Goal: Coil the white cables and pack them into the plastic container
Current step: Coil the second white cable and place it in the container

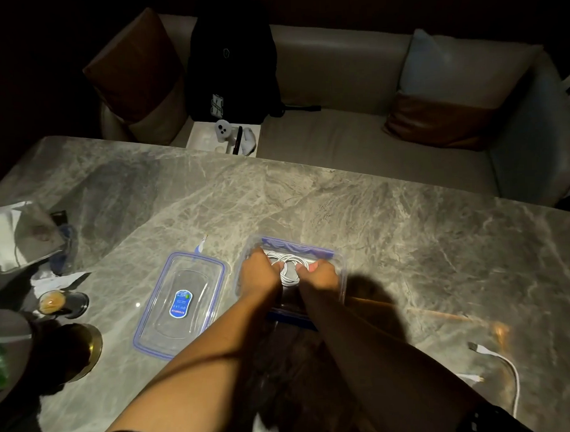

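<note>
A clear plastic container (pixel 339 262) with blue clips stands on the marble table, in the middle near me. Inside it lies a coiled white cable (pixel 287 264). My left hand (pixel 258 274) and my right hand (pixel 319 274) are both down in the container, fingers curled onto the coil from either side. The container's clear lid (pixel 179 302), blue-rimmed with a blue sticker, lies flat just left of it. Another white cable (pixel 509 369) lies loose on the table at the lower right, its plug end pointing left.
Glasses and a gold-rimmed dish (pixel 87 348) crowd the left table edge, with crumpled paper (pixel 13 237) behind them. A sofa (pixel 353 92) with cushions and a black backpack (pixel 231 64) runs along the far side. A white box (pixel 224 138) sits at the far table edge.
</note>
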